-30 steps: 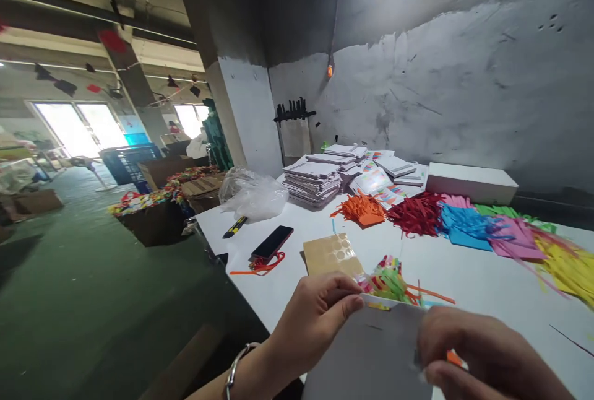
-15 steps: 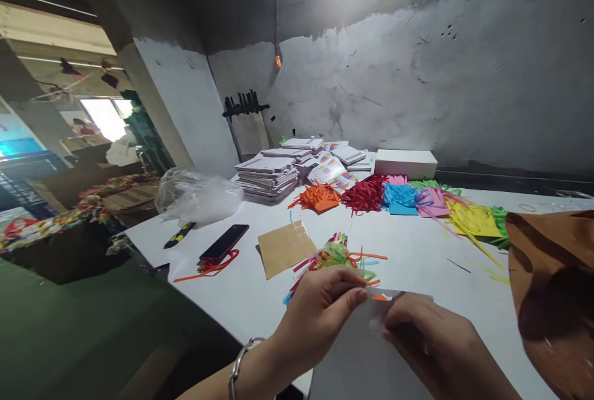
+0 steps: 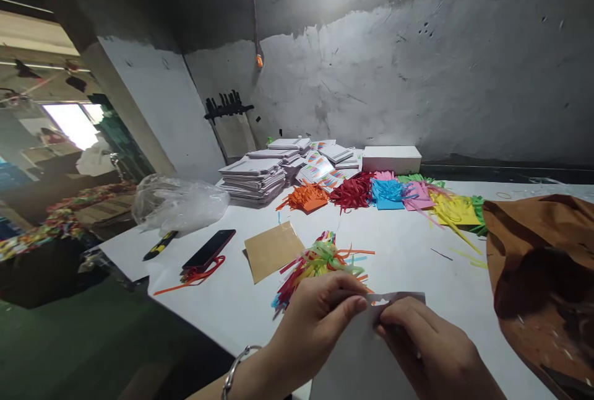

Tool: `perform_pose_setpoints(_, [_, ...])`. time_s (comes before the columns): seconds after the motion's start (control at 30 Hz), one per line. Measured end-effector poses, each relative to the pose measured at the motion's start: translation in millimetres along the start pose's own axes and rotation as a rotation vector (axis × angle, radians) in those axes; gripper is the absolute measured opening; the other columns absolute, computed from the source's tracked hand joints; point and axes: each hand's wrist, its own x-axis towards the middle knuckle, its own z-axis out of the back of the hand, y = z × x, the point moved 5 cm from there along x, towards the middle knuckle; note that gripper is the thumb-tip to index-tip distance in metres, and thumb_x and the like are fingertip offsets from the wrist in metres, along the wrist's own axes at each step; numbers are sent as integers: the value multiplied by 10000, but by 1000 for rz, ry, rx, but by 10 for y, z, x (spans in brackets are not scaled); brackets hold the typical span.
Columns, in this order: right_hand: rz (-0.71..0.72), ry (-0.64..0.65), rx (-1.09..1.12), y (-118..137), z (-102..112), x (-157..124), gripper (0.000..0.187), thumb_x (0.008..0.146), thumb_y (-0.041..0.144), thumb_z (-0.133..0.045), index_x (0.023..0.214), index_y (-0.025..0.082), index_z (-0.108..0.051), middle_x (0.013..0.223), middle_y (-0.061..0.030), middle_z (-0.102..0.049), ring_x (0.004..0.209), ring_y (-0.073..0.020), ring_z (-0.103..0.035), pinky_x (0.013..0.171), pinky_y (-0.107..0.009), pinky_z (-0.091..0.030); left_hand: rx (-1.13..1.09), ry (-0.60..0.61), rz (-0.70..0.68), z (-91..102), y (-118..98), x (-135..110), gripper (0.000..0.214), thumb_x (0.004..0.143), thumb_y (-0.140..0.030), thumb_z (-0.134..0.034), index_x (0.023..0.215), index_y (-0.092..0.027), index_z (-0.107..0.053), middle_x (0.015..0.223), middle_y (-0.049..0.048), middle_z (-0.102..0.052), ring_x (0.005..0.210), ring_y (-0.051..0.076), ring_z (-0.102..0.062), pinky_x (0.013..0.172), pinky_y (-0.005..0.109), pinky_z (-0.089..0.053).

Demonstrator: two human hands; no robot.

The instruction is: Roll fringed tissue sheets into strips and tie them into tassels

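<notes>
- Left hand [image 3: 315, 332] — lower centre of the frame, a metal bracelet [image 3: 236, 368] at the wrist; fingers curled, thumb and forefinger pinched tight on the top left edge of the white card [image 3: 357, 366].
- The white card sits at the bottom centre: plain, pale grey-white, with a small notch in its upper edge.
- Right hand [image 3: 429, 350] — just right of the notch, fingers bent and closed on the card's top edge.
- Just above both hands, a bundle of coloured paper strips [image 3: 320, 260] lies on the white table [image 3: 417, 257].

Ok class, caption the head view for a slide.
The left hand and right hand pinch a card, coloured strips on the table behind.
</notes>
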Motion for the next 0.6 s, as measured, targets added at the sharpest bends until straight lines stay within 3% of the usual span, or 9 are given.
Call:
perform_pose_setpoints(0.1, [-24,-79,-206,-30,49,-36,110,1033,241,-504,1121,209,-560,834,-13,-647,697,-140,-660,623,-227,-503,4,-6,-15,14,15,-8,187,893,-328,-668,871,-150,-723,819,69,-746,744,174,-655,656,248,-479])
perform_pose_setpoints(0.23, [-31,-289,-554,-84,191,-39,536,936,568,-605,1250,139,-533,1049,-145,-666,923,-281,-685,777,-388,-541,22,-46,-57,24,29,-17,164,900,-308,-664,874,-158,-724,809,50,-735,740,162,-640,650,234,-469])
perform_pose_setpoints(0.3, [-14,-257,-513,-116,188,-6,551,904,614,-622,1223,169,-561,1087,-142,-662,970,-296,-670,801,-416,-544,33,-56,-88,8,23,-18,165,897,-307,-666,863,-156,-723,792,48,-729,730,162,-637,651,236,-469])
perform_pose_setpoints(0.43, [-136,-62,-139,-218,97,37,179,980,432,-601,966,254,-617,769,15,-639,662,-150,-631,578,-244,-514,24,-21,-76,-30,49,-8,183,897,-313,-662,840,-150,-725,775,56,-730,721,167,-636,660,241,-472])
perform_pose_setpoints(0.5, [-180,-58,-54,-240,79,23,112,999,365,-577,1043,272,-621,828,15,-651,705,-141,-644,618,-232,-533,3,-27,-41,-25,93,-3,191,896,-329,-669,865,-150,-729,806,66,-744,748,175,-646,676,245,-476])
perform_pose_setpoints(0.6, [-147,-79,-172,-247,68,-10,396,888,399,-718,1245,310,-574,1051,-31,-653,927,-209,-665,773,-317,-579,-40,-68,-7,-12,162,3,193,881,-347,-695,891,-157,-728,836,69,-752,783,185,-659,693,247,-484])
